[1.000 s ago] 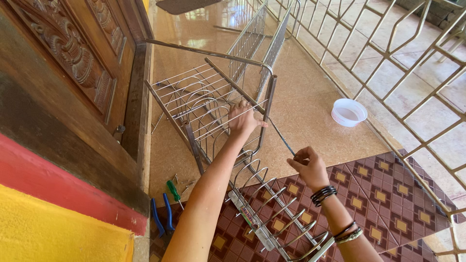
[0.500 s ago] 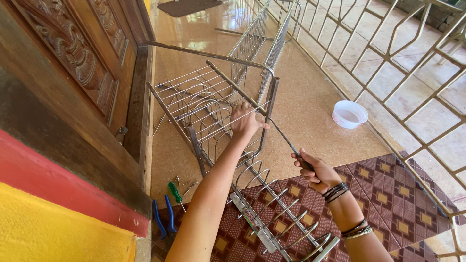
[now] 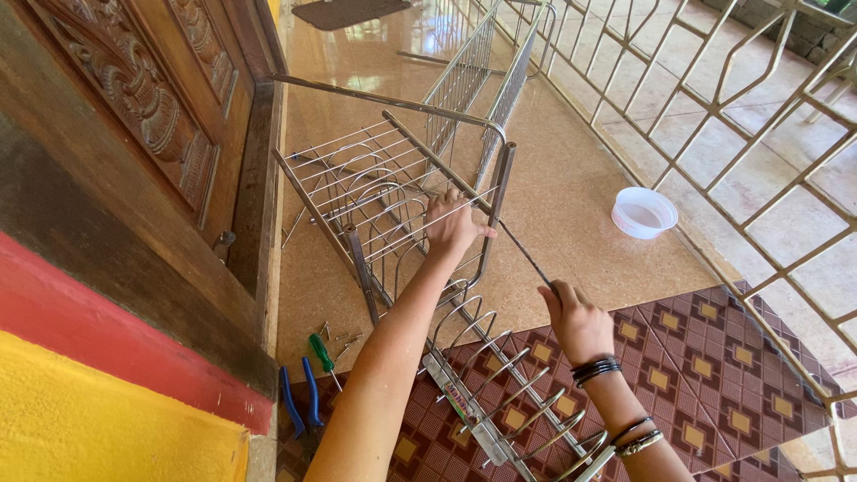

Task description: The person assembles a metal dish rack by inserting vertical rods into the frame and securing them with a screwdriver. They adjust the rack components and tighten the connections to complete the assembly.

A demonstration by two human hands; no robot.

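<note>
A metal wire dish rack stands partly put together on the tiled floor. My left hand grips the rack's wires near a vertical corner post. My right hand is closed around a thin metal rod that slants up to the rack's upper frame beside my left hand. Dark bangles sit on my right wrist. A second rack section with curved wire loops lies on the patterned mat under my arms.
A carved wooden door is at the left. Blue-handled pliers, a green-handled screwdriver and small screws lie near the door step. A white plastic bowl sits on the floor at the right. A metal railing runs along the right.
My right hand has slid down and to the right along the thin rod, away from the rack. My left hand has stayed on the rack's wires.
</note>
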